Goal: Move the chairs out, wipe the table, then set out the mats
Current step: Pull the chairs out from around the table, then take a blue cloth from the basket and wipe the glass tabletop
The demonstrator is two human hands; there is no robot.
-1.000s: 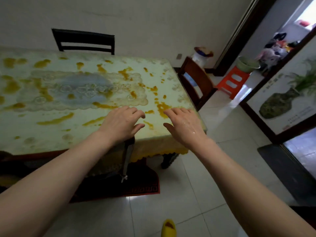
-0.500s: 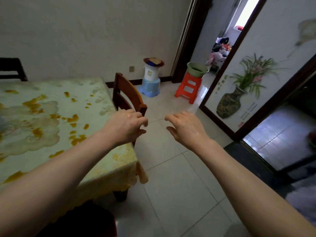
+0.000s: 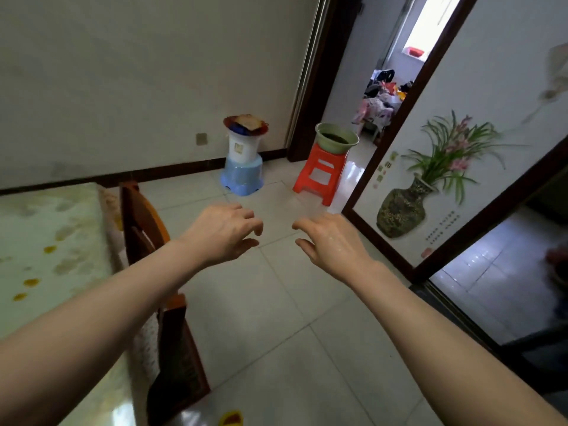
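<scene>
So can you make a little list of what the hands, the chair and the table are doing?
left hand: held over the floor, fingers loosely curled, holding nothing
right hand: held over the floor, fingers relaxed, holding nothing
chair: wooden, tucked against the table's side
table: covered with a yellow-spotted cloth
red stool: near the doorway, green basin on top

A brown wooden chair (image 3: 144,229) stands pushed in against the table's right side, its backrest upright just beside the edge. The table (image 3: 46,241) wears a pale glossy cloth dotted with yellow-orange marks. No mats are visible in this view.
</scene>
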